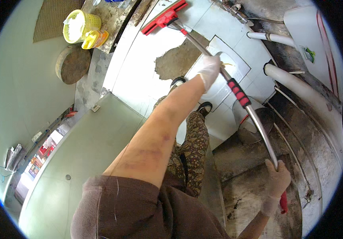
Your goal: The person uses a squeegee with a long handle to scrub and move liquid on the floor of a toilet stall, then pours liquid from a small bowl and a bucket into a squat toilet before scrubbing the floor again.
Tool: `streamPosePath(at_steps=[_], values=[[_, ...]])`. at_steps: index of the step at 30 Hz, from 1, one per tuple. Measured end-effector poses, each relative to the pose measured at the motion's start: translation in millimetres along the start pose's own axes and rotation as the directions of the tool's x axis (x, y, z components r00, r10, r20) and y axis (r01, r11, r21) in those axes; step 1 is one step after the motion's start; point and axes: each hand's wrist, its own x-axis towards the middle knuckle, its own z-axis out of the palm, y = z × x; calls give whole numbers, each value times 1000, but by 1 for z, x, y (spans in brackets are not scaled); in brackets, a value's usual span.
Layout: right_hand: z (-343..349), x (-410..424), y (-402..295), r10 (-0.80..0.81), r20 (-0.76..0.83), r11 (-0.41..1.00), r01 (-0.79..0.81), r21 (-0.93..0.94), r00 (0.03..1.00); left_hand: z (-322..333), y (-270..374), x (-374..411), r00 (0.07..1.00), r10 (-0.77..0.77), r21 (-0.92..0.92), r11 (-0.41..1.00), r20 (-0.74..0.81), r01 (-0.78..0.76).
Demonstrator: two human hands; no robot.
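Note:
A long steel-handled floor mop or squeegee (200,44) runs diagonally across the view. Its red head (164,18) is at the far end, over the white floor tiles (135,65). My left hand (211,70), in a thin whitish glove, grips the pole just above the squat toilet pan (234,70). My right hand (277,179), also gloved, holds the pole near its lower end, and a red end piece (283,203) shows beneath it. Between the hands sits a red and black foam grip (239,93). A brown bare patch (180,56) breaks the tiles.
A bucket (250,119) stands close under the pole. White pipes (291,80) and a cistern (309,41) line the right wall. To the left is a frosted door (84,161). A yellow tub (92,22) and a yellow-orange bottle (98,40) sit on a ledge.

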Motion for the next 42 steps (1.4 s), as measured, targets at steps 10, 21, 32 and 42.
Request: streamPosePath(at_steps=[10, 21, 32, 42], values=[[-2, -76, -64, -309, 339, 942, 335, -18, 889, -162, -20, -65, 986, -110, -30, 994, -127, 107], [50, -145, -74, -434, 460, 895, 429, 123, 775, -298, -141, -92, 920, -286, -29, 957, -267, 289], [0, -139, 18, -155, 366, 968, 214, -128, 918, -162, -158, -125, 901, -410, -199, 904, -143, 379], [11, -66, 43, -20, 157, 995, 36, -98, 987, -102, -91, -94, 893, -415, -313, 836, 174, 450]])
